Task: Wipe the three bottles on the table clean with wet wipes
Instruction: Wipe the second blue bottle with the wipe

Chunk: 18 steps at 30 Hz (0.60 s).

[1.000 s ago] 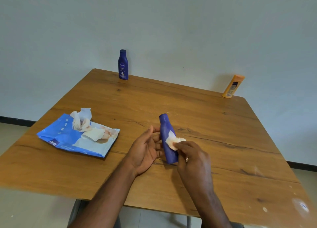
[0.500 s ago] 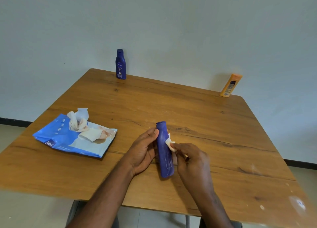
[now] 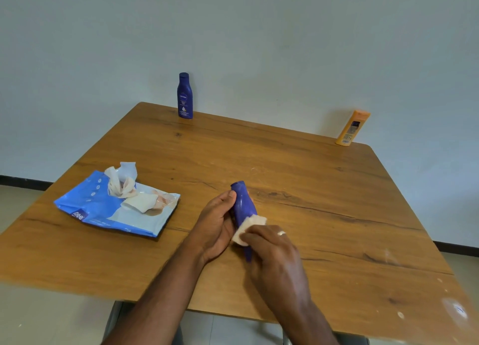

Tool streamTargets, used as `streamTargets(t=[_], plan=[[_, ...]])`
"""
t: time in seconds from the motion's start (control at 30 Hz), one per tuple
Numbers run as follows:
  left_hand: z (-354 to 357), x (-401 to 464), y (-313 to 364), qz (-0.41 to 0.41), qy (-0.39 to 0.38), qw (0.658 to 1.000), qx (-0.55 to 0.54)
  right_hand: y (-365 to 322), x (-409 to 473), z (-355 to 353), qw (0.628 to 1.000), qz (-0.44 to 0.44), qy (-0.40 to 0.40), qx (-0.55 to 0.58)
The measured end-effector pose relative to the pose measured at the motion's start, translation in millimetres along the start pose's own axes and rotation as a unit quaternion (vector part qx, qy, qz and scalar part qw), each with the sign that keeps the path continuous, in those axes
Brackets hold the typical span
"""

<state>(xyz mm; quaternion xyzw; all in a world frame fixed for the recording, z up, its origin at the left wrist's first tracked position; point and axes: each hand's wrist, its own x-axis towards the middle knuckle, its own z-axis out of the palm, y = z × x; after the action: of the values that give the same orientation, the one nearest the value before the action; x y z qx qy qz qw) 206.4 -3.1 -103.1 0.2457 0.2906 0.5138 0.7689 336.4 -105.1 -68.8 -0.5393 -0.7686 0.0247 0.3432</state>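
Gripped in the left hand (image 3: pixel 216 224), the blue bottle (image 3: pixel 243 204) lay tilted over the wooden table (image 3: pixel 324 215), while the right hand (image 3: pixel 272 256) pinched a wet wipe (image 3: pixel 247 228) against it. Left sat the wipes pack (image 3: pixel 111 207); 2 bottles stood at the far edge, a Nivea bottle (image 3: pixel 185 95) and an orange bottle (image 3: pixel 352 128).

The left hand (image 3: pixel 216 224) curls round a dark blue bottle (image 3: pixel 243 207) held tilted over the wooden table (image 3: pixel 324 215), its cap end pointing away from the person. The right hand (image 3: pixel 272 256) presses a white wet wipe (image 3: pixel 247 228) against the bottle's lower half; a ring shows on 1 finger. To the left lies a blue wipes pack (image 3: pixel 103 210), flap open, with a wipe bunched up out of its opening. At the far edge stand 2 more bottles, well apart: a blue Nivea bottle (image 3: pixel 185 95) upright, and an orange bottle (image 3: pixel 352 128) near the right corner, leaning against the pale wall (image 3: pixel 259 33).
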Motion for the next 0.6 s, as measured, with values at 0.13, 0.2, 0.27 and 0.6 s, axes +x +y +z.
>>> streamTargets(t=[0.13,0.2,0.27,0.6], plan=[[1.1,-2.0,-1.0,-0.009,-0.018,0.999,0.031,23.2,12.3,-8.9,0.994,0.101,0.039,0.019],[-0.4,-2.8,-1.6,-0.019,-0.038,0.998,0.047,19.9,29.6,-7.9,0.994,0.097,0.045,0.02],[-1.9,-2.2,-2.1,-0.01,-0.052,0.998,0.04,10.5,43.9,-3.7,0.996,0.071,0.055,0.024],[-0.1,2.8,-2.5,-0.013,0.03,0.999,0.04,11.5,-2.9,-1.8,0.998,0.021,0.037,0.037]])
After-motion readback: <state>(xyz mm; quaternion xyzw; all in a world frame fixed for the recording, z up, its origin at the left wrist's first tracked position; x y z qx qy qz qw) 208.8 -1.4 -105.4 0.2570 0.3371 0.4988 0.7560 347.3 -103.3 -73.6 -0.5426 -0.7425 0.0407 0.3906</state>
